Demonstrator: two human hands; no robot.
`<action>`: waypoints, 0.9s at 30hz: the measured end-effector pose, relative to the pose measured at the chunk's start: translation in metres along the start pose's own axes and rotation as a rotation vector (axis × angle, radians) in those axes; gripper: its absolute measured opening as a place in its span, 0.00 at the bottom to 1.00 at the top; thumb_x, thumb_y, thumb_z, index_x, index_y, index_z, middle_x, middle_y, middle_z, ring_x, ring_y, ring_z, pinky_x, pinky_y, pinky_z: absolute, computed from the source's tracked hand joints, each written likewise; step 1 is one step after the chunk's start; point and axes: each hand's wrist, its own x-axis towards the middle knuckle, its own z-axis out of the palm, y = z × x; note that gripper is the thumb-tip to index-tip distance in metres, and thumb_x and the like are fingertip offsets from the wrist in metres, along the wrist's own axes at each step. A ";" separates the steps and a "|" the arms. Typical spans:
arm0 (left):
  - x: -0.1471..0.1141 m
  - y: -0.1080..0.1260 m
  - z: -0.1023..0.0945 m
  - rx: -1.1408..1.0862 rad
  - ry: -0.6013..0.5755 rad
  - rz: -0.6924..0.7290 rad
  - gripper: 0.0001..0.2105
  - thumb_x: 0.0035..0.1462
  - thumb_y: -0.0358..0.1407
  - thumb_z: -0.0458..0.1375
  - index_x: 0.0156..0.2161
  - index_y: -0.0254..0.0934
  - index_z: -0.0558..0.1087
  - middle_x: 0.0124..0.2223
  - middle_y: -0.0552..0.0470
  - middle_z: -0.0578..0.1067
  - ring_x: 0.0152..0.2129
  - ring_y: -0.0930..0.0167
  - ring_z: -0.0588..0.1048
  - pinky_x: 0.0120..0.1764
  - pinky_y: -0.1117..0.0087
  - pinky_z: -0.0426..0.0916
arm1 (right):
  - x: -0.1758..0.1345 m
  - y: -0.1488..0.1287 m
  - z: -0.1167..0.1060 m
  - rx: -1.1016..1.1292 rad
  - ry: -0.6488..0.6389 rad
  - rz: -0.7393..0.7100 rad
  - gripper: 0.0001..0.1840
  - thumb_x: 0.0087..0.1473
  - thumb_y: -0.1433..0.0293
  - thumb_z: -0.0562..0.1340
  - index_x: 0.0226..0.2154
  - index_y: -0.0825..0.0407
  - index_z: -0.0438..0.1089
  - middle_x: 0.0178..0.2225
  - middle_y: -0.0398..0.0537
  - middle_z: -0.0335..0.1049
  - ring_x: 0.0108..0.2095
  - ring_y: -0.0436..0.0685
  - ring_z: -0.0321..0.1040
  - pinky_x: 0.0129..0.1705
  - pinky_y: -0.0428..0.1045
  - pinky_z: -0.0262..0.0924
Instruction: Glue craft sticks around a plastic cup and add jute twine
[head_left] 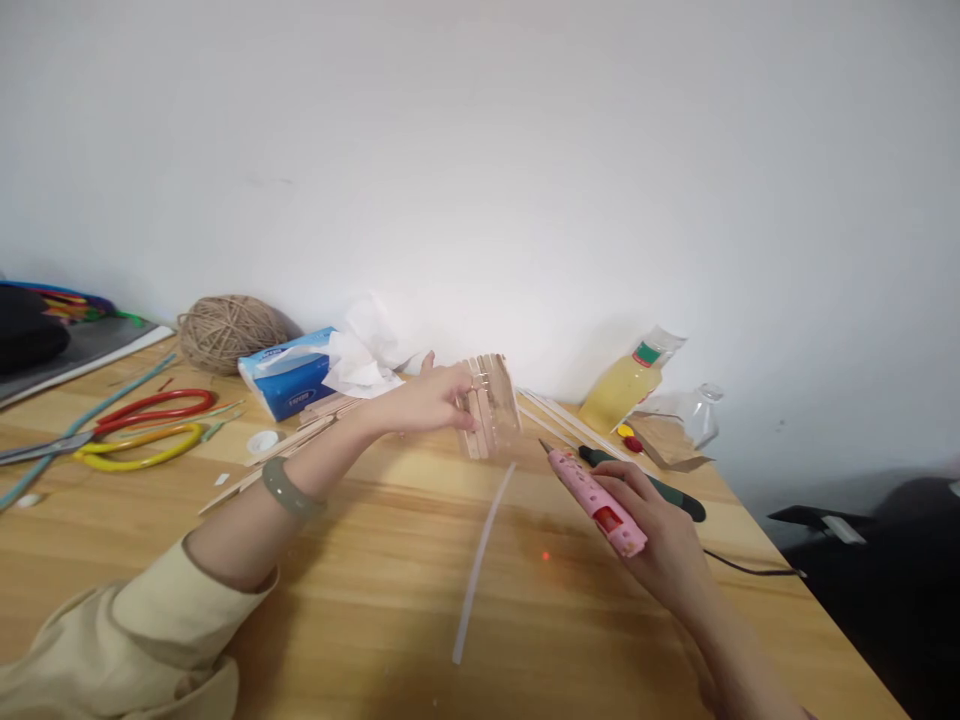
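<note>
My left hand [442, 395] is closed on a small piece made of craft sticks [484, 420], set side by side, held just above the table. Part of the piece is hidden by my fingers. In my right hand [660, 530] is a pink pen-shaped tool [592, 495], apparently a hot glue pen, with a dark pointed tip and a red window. Its tip points up and left, a short gap from the craft sticks. Between my hands a translucent glue stick [480, 570] lies on the wooden table [390, 600].
Scissors [150, 425] with red and yellow handles lie left, before a twine ball [232, 330]. A blue tissue pack [289, 375] and loose craft sticks [292, 445] are behind my left arm. A green-handled tool [679, 497] and yellow bottle [622, 390] lie right.
</note>
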 end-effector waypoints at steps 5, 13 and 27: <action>0.001 -0.004 0.013 0.439 -0.047 0.100 0.05 0.44 0.25 0.53 0.22 0.34 0.69 0.39 0.48 0.75 0.48 0.60 0.65 0.55 0.40 0.30 | 0.002 0.014 0.007 -0.080 -0.153 0.020 0.07 0.47 0.72 0.58 0.33 0.51 0.66 0.29 0.46 0.69 0.24 0.54 0.68 0.19 0.45 0.57; 0.000 -0.003 0.009 0.449 -0.085 0.177 0.09 0.46 0.26 0.54 0.32 0.39 0.74 0.41 0.51 0.75 0.51 0.63 0.63 0.56 0.44 0.32 | 0.001 0.013 0.010 0.093 -0.209 0.030 0.10 0.48 0.73 0.55 0.36 0.53 0.65 0.34 0.52 0.68 0.36 0.60 0.68 0.36 0.54 0.65; -0.077 -0.041 -0.058 0.378 0.164 -0.189 0.15 0.55 0.43 0.50 0.40 0.37 0.73 0.44 0.48 0.75 0.42 0.65 0.71 0.44 0.69 0.62 | 0.004 0.029 0.015 0.784 -0.267 0.714 0.20 0.48 0.51 0.58 0.26 0.52 0.65 0.13 0.34 0.50 0.12 0.46 0.45 0.12 0.43 0.40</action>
